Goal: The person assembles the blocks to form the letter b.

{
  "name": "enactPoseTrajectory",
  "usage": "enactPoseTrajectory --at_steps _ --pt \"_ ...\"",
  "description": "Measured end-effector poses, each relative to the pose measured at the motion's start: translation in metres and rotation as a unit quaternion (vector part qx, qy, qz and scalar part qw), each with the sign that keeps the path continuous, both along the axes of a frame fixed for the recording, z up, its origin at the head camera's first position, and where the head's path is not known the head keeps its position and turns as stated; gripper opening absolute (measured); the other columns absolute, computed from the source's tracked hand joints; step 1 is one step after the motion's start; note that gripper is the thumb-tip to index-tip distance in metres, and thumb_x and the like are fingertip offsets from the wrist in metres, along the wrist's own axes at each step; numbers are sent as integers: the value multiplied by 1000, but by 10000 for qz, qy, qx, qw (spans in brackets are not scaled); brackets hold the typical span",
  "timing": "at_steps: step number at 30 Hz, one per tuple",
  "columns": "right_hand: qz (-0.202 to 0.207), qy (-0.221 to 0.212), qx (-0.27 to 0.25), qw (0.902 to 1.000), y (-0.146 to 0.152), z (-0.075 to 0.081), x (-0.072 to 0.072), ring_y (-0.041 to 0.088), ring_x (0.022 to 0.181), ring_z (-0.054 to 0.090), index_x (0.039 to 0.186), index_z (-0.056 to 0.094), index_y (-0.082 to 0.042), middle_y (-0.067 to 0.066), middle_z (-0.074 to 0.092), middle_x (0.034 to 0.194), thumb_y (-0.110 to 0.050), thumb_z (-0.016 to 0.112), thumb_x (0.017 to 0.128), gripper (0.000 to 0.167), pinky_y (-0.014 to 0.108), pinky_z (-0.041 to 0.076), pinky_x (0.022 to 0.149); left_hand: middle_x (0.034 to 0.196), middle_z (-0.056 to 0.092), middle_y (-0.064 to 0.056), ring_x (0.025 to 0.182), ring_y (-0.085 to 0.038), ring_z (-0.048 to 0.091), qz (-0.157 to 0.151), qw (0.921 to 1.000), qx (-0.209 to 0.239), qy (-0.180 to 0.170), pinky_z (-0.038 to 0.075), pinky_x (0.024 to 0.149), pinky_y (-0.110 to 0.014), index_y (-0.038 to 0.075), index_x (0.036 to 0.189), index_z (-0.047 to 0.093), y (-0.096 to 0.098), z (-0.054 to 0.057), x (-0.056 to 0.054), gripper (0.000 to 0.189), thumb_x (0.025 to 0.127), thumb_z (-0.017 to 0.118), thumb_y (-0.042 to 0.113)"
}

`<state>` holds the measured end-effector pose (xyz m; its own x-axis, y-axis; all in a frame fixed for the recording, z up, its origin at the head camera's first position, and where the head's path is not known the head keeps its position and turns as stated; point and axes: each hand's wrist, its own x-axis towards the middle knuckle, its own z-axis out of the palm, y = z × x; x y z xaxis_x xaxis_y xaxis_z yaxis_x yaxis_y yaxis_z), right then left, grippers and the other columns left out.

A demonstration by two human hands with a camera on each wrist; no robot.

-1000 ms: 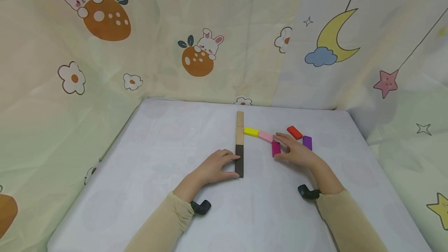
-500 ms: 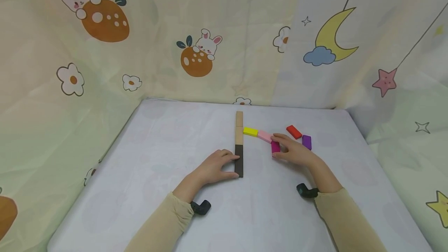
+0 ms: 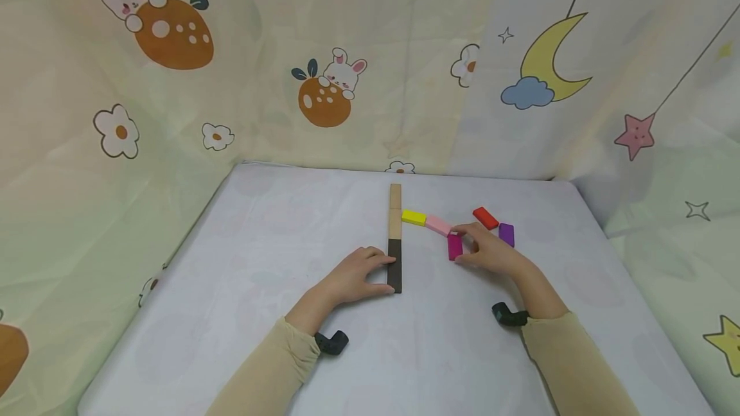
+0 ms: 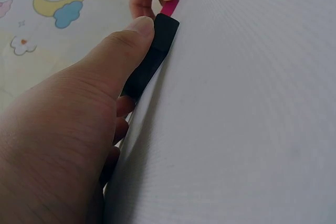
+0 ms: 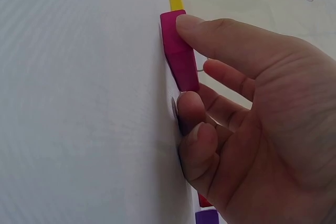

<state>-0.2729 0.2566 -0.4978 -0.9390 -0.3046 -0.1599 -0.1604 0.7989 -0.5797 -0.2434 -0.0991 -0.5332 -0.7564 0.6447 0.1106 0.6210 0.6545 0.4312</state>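
Note:
My left hand [image 3: 355, 275] pinches a black block [image 3: 395, 249] at the near end of a straight row, its thumb by the near corner and a finger further up. Beyond the black part, tan wooden blocks [image 3: 396, 223] continue the row. A yellow block [image 3: 414, 217] meets the row's right side, and a pink block [image 3: 437, 225] follows it at a slant. My right hand [image 3: 488, 252] pinches a magenta block [image 3: 455, 248] lying below the pink one's right end. In the right wrist view, its thumb touches the magenta block [image 5: 179, 51]; part of the index finger is hidden behind.
A red block [image 3: 485, 217] and a purple block [image 3: 506, 234] lie beyond the right hand. White cloth covers the table [image 3: 243, 230]. A printed curtain [image 3: 260, 82] stands at the back and sides. Each wrist wears a small black device [image 3: 332, 343].
The right hand's fingers close in on the magenta block, then shift slightly back to the right. The magenta block barely moves. The left hand stays on the black block.

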Motion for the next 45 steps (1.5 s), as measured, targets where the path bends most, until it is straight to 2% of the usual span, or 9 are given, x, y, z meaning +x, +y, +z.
enactPoseTrajectory --at_steps 7,11,16,21,26,29,35,39,45 --pt "83 95 41 9999 1 -2 -1 23 99 52 145 46 -28 4 51 128 -36 81 81 74 27 53 75 135 54 7 126 -14 48 14 10000 -13 -42 40 110 -34 33 143 51 0 0 0 66 86 64 64" --pt "-101 105 -207 9997 5 -3 0 22 94 54 141 51 -28 4 54 126 -38 76 86 61 28 53 71 136 54 7 127 -15 48 13 10000 19 -80 40 110 -34 33 143 52 0 1 0 66 86 64 64" --pt "-915 496 -605 9927 19 -7 -2 21 71 58 123 62 -24 5 62 96 -39 58 99 30 30 50 63 135 54 7 126 -15 49 -13 10000 40 -35 41 110 -34 32 142 52 0 2 1 66 86 65 63" --pt "-1911 945 -585 9752 36 -13 -5 22 68 54 99 64 -13 6 59 71 -29 44 100 26 30 44 62 135 54 7 127 -15 48 -6 10000 60 -30 40 111 -35 32 142 52 0 1 1 66 86 64 64" --pt "-2588 1138 -585 9574 43 -12 -5 29 81 54 100 63 -6 14 60 89 -23 39 97 30 36 45 65 136 54 6 129 -15 47 74 9999 14 -96 40 112 -36 34 143 51 0 -2 0 67 85 62 67" --pt "-2654 1430 -500 9522 45 -13 -5 34 95 53 107 64 -2 18 60 107 -22 41 99 31 45 47 78 137 54 6 130 -15 47 93 9999 9 -117 39 112 -36 34 143 51 0 -2 -1 67 85 62 67" --pt "-2115 1445 -46 9666 46 -16 -8 41 136 43 133 61 -9 16 51 145 -17 41 99 41 60 35 110 136 54 6 129 -16 48 40 9999 39 -98 40 112 -36 33 142 52 -1 -2 0 67 85 63 66" --pt "-1891 1207 196 9743 44 -18 -10 43 138 41 138 58 -11 16 47 148 -14 39 97 45 62 35 110 136 54 6 129 -16 48 28 9999 58 -90 40 112 -37 33 142 52 -1 -1 0 67 85 64 65" --pt "-1487 1278 365 9799 45 -18 -11 43 137 40 142 54 -10 15 41 151 -16 43 97 47 63 36 108 136 53 6 130 -15 47 32 9999 50 -140 39 112 -36 33 142 52 -1 -1 0 66 86 65 64"
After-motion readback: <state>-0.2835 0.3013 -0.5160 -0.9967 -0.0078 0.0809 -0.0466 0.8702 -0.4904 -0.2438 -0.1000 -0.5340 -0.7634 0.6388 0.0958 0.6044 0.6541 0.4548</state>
